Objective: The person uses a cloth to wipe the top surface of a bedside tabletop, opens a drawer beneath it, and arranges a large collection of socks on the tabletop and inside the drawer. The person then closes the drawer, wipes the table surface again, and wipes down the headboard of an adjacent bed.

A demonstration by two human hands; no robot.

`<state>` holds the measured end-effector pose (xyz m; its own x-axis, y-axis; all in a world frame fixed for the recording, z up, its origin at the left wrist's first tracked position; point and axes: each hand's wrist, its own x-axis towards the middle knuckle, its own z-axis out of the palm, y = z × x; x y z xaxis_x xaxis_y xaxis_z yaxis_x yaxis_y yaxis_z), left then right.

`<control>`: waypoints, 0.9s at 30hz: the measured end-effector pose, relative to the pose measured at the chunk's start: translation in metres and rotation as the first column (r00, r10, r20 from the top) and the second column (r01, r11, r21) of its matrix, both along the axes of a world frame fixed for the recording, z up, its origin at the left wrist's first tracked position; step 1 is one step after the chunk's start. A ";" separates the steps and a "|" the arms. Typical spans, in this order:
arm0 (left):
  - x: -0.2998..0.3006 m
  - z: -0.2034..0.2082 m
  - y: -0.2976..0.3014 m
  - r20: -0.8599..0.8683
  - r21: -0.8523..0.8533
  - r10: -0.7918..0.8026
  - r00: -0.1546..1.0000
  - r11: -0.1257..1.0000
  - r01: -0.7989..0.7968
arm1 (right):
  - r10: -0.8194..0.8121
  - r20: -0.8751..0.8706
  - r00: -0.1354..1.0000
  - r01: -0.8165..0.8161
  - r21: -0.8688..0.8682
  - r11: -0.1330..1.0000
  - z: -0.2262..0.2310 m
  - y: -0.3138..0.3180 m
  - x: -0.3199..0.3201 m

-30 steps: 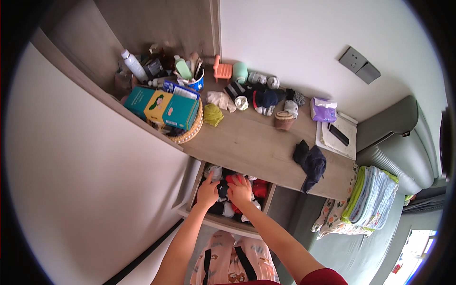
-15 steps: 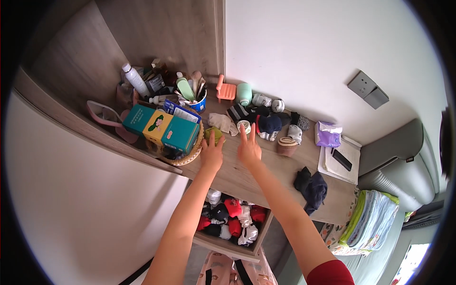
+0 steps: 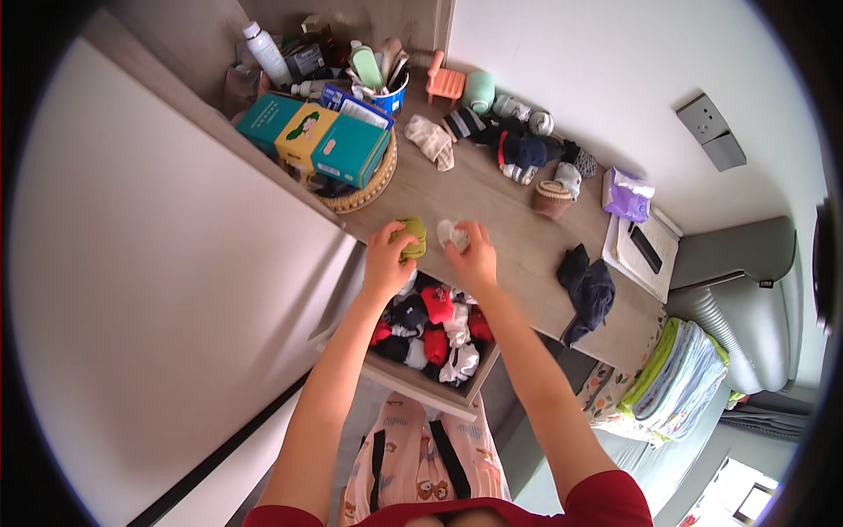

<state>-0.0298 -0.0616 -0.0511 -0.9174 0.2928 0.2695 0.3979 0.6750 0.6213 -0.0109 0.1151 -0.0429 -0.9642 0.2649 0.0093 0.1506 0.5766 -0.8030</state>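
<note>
My left hand (image 3: 385, 265) grips an olive-green rolled sock (image 3: 415, 235) above the front edge of the wooden desk (image 3: 518, 255). Close beside it, my right hand (image 3: 477, 265) has its fingers closed on a small white bundle (image 3: 450, 234), which looks like a rolled sock. Below both hands, a pulled-out drawer (image 3: 457, 406) holds several rolled socks in red, black, white and grey. Farther back on the desk lie a cream sock (image 3: 430, 142) and a row of dark, striped and grey rolled socks (image 3: 525, 151).
At left, a woven basket (image 3: 373, 189) carries a teal box (image 3: 351, 147) and bottles. Behind stand an orange chair-shaped holder (image 3: 446, 84) and a mint jar (image 3: 479, 91). Rightward are a brown cup-shaped item (image 3: 551, 200), dark socks (image 3: 593, 294), purple tissues (image 3: 626, 195) and a phone (image 3: 645, 249).
Both hands have closed on the green and white socks and drawn them back toward the drawer. The whole view has shifted, with the desk's contents sitting higher in it.
</note>
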 end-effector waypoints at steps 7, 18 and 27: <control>0.118 -0.036 -0.049 -0.007 0.079 0.153 0.988 0.985 -0.152 | 0.150 0.017 0.989 -0.148 -0.091 0.985 -0.020 -0.072 0.156; 0.134 -0.060 -0.030 0.110 -0.550 0.208 0.972 0.827 -0.115 | 0.432 0.239 0.870 -0.442 -0.015 0.897 -0.095 -0.069 0.187; 0.091 -0.022 -0.007 -0.068 -0.048 0.119 0.990 0.991 -0.123 | 0.355 0.158 0.922 -0.313 -0.240 0.919 -0.017 -0.015 0.130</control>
<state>0.0608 -0.0687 -0.0732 -0.9279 0.1960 0.3172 0.3499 0.7516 0.5592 0.1195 0.0998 -0.0603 -0.9737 -0.0967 -0.2064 0.1431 0.4456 -0.8837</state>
